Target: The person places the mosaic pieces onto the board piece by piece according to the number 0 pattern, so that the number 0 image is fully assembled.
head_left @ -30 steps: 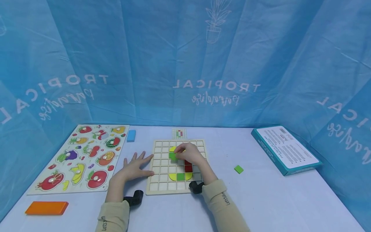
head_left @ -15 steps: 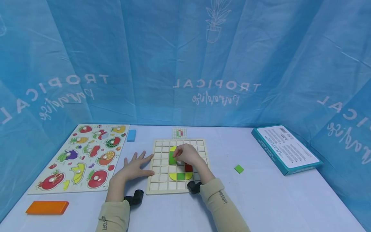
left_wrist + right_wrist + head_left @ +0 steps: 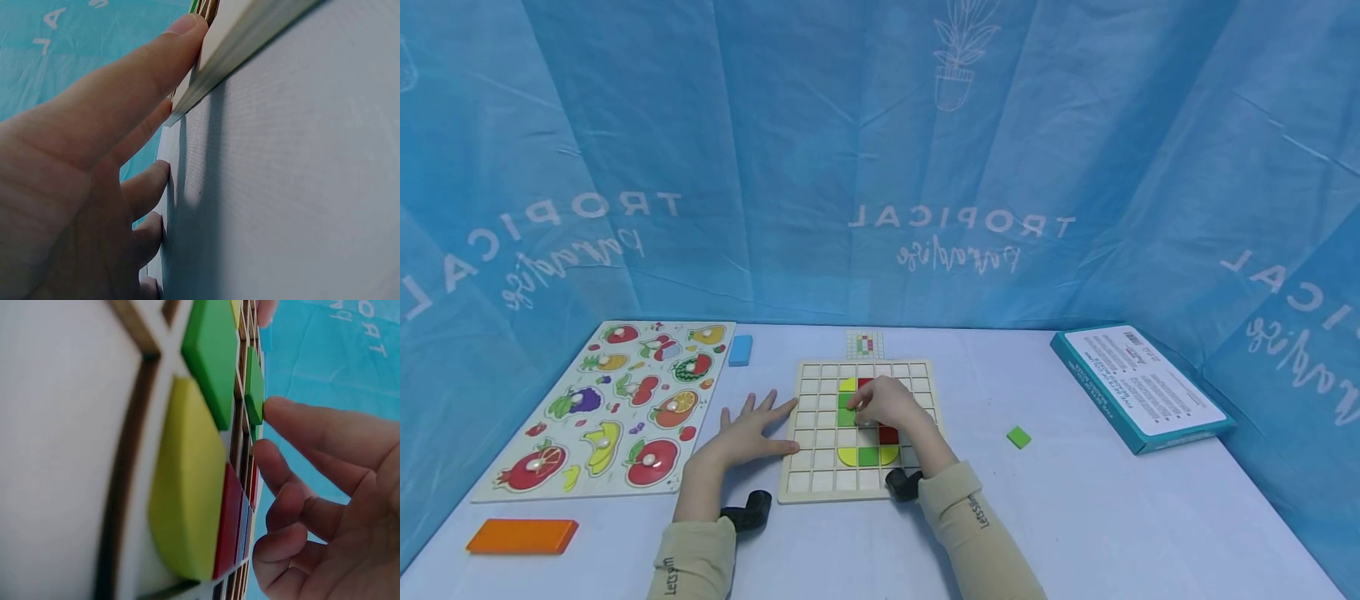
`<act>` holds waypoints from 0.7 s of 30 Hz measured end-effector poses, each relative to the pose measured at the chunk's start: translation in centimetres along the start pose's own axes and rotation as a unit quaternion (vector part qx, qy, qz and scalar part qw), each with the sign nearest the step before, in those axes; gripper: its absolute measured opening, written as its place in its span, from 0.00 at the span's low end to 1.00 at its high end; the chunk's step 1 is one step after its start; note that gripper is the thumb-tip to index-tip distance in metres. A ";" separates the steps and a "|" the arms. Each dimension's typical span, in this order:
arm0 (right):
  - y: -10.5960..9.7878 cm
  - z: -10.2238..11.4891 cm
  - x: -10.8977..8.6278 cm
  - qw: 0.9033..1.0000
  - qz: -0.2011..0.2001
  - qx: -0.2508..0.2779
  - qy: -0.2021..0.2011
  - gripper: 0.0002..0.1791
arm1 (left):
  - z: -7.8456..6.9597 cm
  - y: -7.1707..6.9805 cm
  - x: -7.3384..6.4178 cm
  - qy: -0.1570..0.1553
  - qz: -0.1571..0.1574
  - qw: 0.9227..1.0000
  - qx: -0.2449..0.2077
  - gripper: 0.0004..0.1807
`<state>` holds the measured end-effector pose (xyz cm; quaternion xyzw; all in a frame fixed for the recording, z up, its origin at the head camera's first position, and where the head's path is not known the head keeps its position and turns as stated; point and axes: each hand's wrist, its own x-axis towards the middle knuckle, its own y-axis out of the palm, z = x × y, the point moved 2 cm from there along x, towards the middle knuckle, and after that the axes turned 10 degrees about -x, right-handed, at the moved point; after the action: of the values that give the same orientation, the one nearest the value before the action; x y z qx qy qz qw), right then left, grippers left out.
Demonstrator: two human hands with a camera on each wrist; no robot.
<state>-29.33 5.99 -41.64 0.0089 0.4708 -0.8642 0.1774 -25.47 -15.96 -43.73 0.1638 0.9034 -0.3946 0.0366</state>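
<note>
In the head view, the wooden grid board (image 3: 808, 483) lies mid-table with coloured tiles in its cells. My left hand (image 3: 748, 437) has spread fingers; thumb and index finger (image 3: 184, 28) rest on the board's left edge. The bent fingers of my right hand (image 3: 887, 404) are over the board, with thumb and index apart. In the right wrist view, the thumb tip touches the edge of a green tile (image 3: 254, 387) seated in the grid. Nearer that camera are a rounded yellow tile (image 3: 187, 487) and a green tile (image 3: 212, 362). The right hand covers some cells.
A loose green tile (image 3: 1018, 437) lies right of the board. Behind the board is a small pattern card (image 3: 865, 344). A fruit puzzle board (image 3: 568, 417), an orange block (image 3: 522, 537) and a blue block (image 3: 740, 351) lie left. A teal box (image 3: 1138, 387) stands back right.
My right hand has shifted slightly and its fingers have drawn off the green tile, which now sits in the left column of the pattern. A red tile at the top shows. The left hand stays put.
</note>
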 end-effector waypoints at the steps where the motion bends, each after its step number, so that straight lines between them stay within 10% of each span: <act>1: -0.1 0.0 0.0 1.000 0.001 0.002 -0.002 0.08 | 0.0 0.0 0.0 0.000 0.000 1.000 0.000 0.47; 21: -3.1 -3.2 -1.3 0.984 -0.015 0.178 -0.021 0.15 | 0.2 0.0 0.1 -0.003 -0.002 1.000 -0.005 0.47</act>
<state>-29.62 10.55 -40.65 0.0148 0.3059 -0.9367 0.1698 -25.59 -16.04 -43.90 0.1603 0.9058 -0.3904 0.0388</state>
